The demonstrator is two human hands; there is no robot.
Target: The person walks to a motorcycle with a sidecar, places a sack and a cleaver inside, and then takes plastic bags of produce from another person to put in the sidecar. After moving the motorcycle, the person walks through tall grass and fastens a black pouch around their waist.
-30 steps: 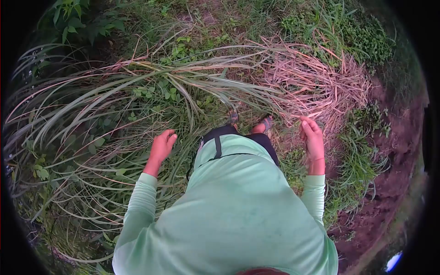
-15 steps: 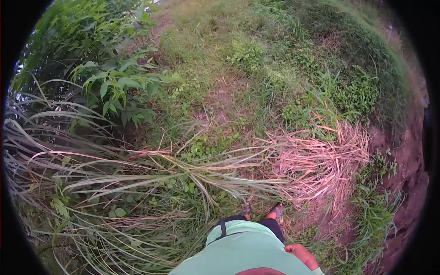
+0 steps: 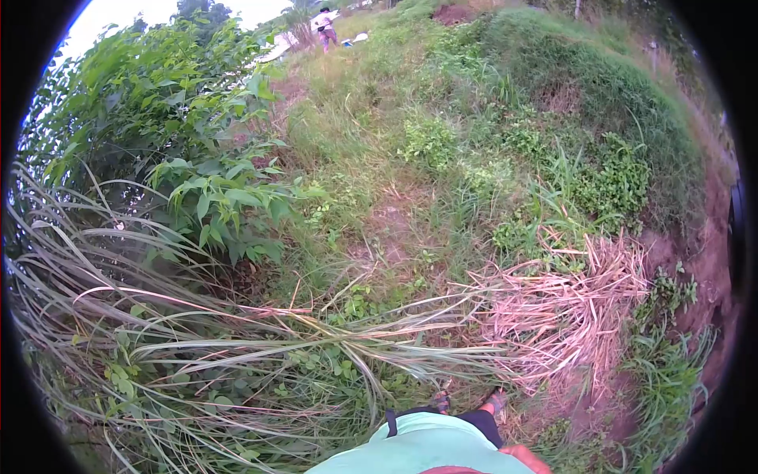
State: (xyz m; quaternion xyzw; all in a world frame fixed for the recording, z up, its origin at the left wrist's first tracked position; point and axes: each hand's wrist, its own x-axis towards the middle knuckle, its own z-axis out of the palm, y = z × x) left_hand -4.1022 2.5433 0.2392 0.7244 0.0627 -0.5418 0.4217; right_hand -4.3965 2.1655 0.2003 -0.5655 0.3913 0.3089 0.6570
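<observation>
My right hand [image 3: 527,457] shows at the bottom edge, beside the green shirt [image 3: 430,454]. Its fingers look curled closed; whatever they might hold is hidden. My left hand is out of view. In front of my sandalled feet [image 3: 493,403] lies a bundle of long grass [image 3: 339,335], narrow at its middle and fanned out at both ends. The right end of the bundle meets a heap of dry, pinkish straw [image 3: 553,312]. Neither the bundle nor the heap is touched by a visible hand.
Tall arching grass [image 3: 87,332] crowds the left side, under a leafy bush [image 3: 213,174]. A grassy bank [image 3: 608,95] rises at the right, with bare soil [image 3: 714,276] along the edge. Far off, another person [image 3: 324,30] stands near pale sheets.
My view has tilted up, so the far person and sky now show, and the ground things sit lower. My right hand has slipped partly below the frame. The grass bundle lies as before.
</observation>
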